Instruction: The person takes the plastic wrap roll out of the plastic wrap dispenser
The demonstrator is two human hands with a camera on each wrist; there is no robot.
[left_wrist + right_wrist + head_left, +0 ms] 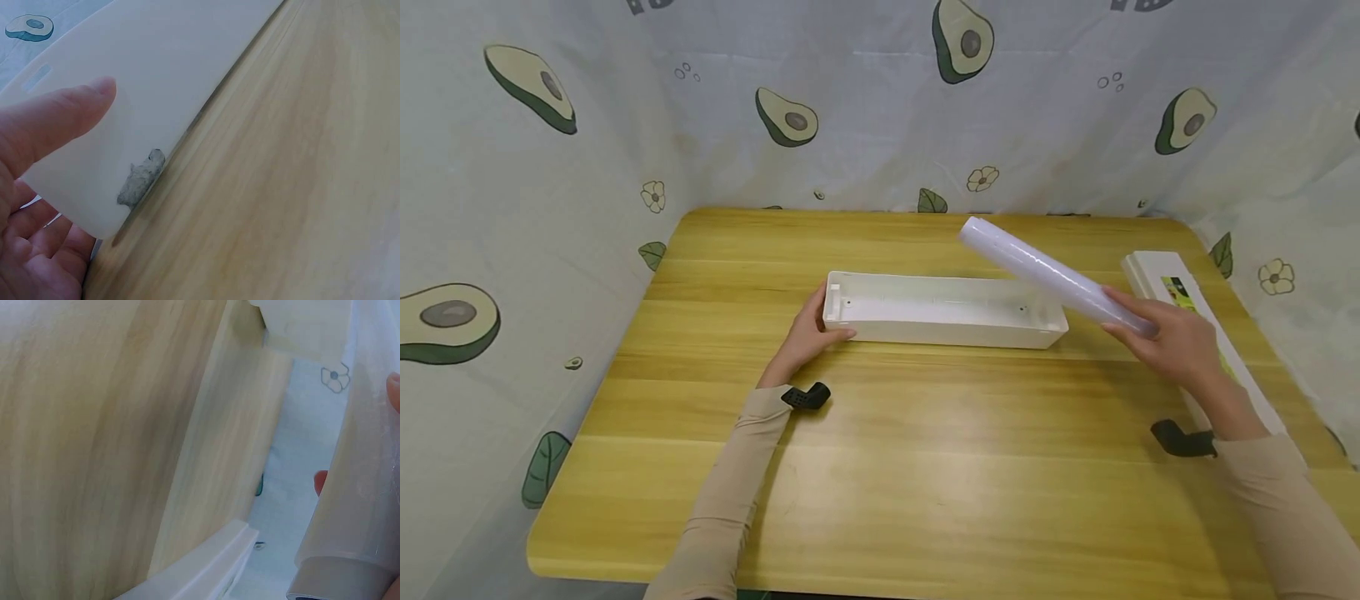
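A long white open-topped plastic box (940, 333) lies crosswise on the table. My left hand (808, 333) grips its left end. In the left wrist view the thumb (69, 115) lies on the box's outer face, with the other fingers around its end. A grey smudge (142, 180) marks the lower corner. My right hand (1183, 342) holds a roll of clear plastic film (1037, 271) by its near end. The roll slants up and left in the air, its far part over the box's right end. A core end (340, 578) sticks out of it in the right wrist view.
At the table's right side lies a long white plastic piece, perhaps a lid (1262, 404), with a green and yellow label, partly behind my right hand. The wooden table (910, 467) meets a cloth backdrop printed with avocados (865, 75) at the back and sides.
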